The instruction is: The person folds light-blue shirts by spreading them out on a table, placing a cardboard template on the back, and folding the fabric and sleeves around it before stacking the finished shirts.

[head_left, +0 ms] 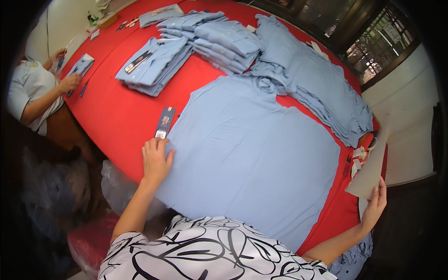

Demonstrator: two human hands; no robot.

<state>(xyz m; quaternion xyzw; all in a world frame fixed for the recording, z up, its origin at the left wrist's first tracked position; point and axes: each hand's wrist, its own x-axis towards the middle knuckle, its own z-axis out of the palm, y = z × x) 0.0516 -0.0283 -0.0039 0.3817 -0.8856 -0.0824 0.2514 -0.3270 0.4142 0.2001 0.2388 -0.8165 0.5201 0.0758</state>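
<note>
A light blue shirt [252, 154] lies spread flat on the red-covered table in front of me, its collar end pointing away. My left hand [156, 158] rests at the shirt's left edge, fingers stretched out and thumb apart. Its fingertips touch or lie right by the lower end of a dark hang tag [164, 122], which sits flat on the red cloth. Off to the right, my right hand [377, 200] pinches the lower edge of a thin greyish board [372, 175], held tilted up beside the table.
Folded blue shirts [228, 39] stand in stacks at the far side, one with a dark tag [138, 60]. Unfolded shirts [303, 70] are heaped at the far right. Another person [37, 93] works at the left edge. Plastic bags [116, 186] sit below the table's left edge.
</note>
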